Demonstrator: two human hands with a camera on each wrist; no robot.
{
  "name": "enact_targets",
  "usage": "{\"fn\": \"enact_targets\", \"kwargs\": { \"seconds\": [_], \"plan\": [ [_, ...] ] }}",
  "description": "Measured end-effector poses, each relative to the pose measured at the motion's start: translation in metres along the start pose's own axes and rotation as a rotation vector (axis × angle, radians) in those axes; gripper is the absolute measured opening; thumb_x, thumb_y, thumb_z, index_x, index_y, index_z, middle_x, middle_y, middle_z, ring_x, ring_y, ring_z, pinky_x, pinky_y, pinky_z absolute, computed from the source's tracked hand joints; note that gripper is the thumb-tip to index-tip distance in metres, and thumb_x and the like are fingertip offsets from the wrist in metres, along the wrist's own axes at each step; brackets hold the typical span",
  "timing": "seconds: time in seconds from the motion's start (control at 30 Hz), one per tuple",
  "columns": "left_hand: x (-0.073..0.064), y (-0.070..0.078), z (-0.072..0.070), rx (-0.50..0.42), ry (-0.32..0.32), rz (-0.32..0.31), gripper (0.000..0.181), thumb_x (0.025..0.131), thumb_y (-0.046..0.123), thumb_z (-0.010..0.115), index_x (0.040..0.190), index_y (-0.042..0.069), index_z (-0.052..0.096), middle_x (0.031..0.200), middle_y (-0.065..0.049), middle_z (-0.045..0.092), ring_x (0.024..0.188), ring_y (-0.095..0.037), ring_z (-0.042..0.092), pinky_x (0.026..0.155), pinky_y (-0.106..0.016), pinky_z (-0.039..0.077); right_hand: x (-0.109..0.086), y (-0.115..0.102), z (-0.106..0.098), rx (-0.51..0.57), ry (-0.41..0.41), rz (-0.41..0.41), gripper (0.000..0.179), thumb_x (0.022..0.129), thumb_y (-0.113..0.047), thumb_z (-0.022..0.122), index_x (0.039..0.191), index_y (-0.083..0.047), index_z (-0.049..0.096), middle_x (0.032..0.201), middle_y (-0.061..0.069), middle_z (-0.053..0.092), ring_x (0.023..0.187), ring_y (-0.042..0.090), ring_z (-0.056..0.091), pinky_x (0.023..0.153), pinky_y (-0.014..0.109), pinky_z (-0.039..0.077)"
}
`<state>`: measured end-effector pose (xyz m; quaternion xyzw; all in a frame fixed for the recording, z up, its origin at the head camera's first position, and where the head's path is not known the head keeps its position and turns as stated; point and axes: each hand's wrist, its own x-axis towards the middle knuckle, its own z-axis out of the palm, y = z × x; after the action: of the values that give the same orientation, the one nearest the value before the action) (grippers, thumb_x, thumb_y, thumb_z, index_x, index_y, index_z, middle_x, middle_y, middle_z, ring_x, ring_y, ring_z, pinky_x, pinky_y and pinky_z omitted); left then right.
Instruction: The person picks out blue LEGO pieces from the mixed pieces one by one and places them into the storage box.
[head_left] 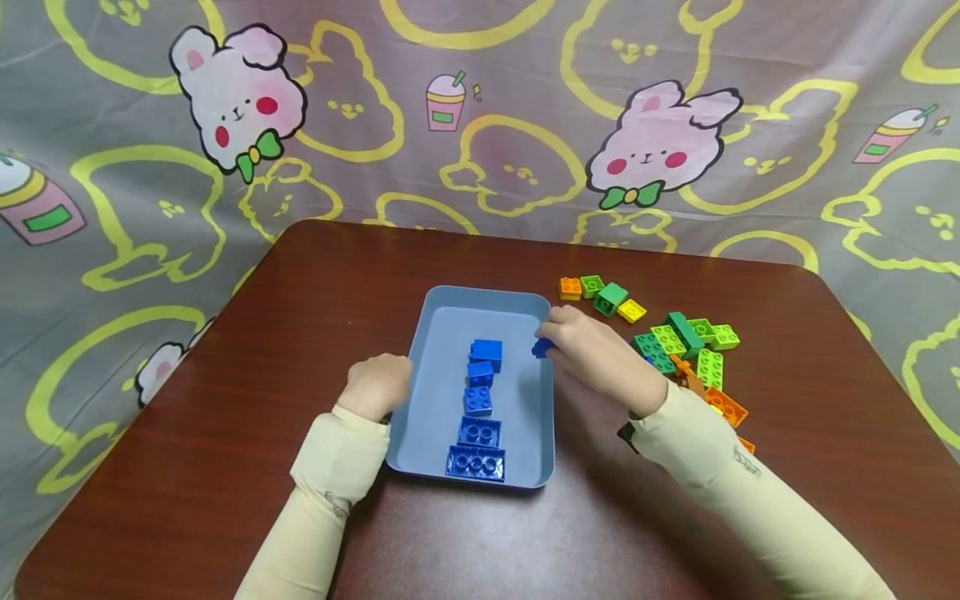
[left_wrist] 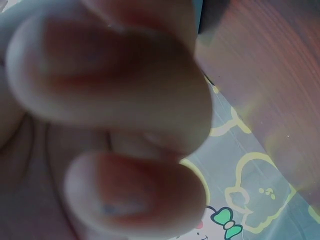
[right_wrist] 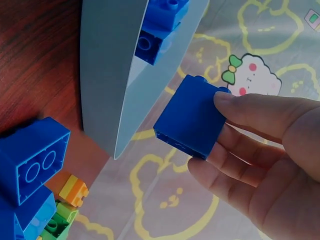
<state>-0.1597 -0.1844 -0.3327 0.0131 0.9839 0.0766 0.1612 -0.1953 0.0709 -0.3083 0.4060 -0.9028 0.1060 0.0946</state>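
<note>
My right hand (head_left: 581, 342) pinches a blue toy brick (right_wrist: 190, 117) between thumb and fingers, over the right rim of a shallow grey-blue tray (head_left: 517, 400). Its hollow underside edge and a couple of studs show in the right wrist view. Inside the tray, several blue bricks (head_left: 477, 402) stand in a rough column, some studs up, some on their sides. At the tray's left rim, my left hand (head_left: 377, 385) has curled fingers and grips the edge. Its bent fingers (left_wrist: 140, 195) fill the left wrist view and hide most of the contact.
Right of the tray lies a loose spread of green bricks (head_left: 654, 353), orange bricks (head_left: 726, 408) and a yellow brick (head_left: 632, 311). More blue bricks (right_wrist: 42, 150) show beside the tray in the right wrist view. A patterned cloth (head_left: 510, 167) hangs behind the brown table (head_left: 300, 292).
</note>
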Motion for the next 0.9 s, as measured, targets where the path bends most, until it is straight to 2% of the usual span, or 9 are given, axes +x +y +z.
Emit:
{"fn": "enact_targets", "kwargs": {
  "seconds": [0.43, 0.67, 0.9],
  "plan": [
    [0.0, 0.001, -0.001, 0.0, 0.004, -0.002, 0.022, 0.087, 0.005, 0.043, 0.081, 0.004, 0.064, 0.079, -0.012, 0.059, 0.067, -0.023, 0.056, 0.059, -0.044, 0.045, 0.017, -0.001, 0.004, -0.067, 0.003, -0.026, 0.026, 0.072, -0.003, 0.073, 0.097, 0.0, 0.066, 0.083, 0.011, 0.055, 0.077, 0.02, 0.052, 0.067, 0.027, 0.049],
    [-0.001, 0.001, -0.002, 0.002, -0.013, -0.009, 0.022, 0.088, 0.004, 0.043, 0.079, 0.004, 0.063, 0.077, -0.011, 0.058, 0.066, -0.023, 0.055, 0.059, -0.043, 0.044, 0.023, -0.003, 0.009, -0.064, -0.005, -0.04, 0.03, 0.071, -0.006, 0.075, 0.099, -0.001, 0.067, 0.086, 0.011, 0.057, 0.079, 0.02, 0.054, 0.068, 0.028, 0.049],
    [-0.002, 0.002, -0.001, 0.006, -0.014, -0.008, 0.021, 0.088, 0.004, 0.044, 0.078, 0.004, 0.062, 0.074, -0.01, 0.056, 0.064, -0.022, 0.053, 0.059, -0.042, 0.044, 0.036, -0.003, 0.012, -0.097, 0.035, -0.087, 0.021, 0.074, -0.004, 0.072, 0.094, 0.0, 0.067, 0.083, 0.011, 0.055, 0.077, 0.02, 0.051, 0.066, 0.026, 0.049]
  ]
}}
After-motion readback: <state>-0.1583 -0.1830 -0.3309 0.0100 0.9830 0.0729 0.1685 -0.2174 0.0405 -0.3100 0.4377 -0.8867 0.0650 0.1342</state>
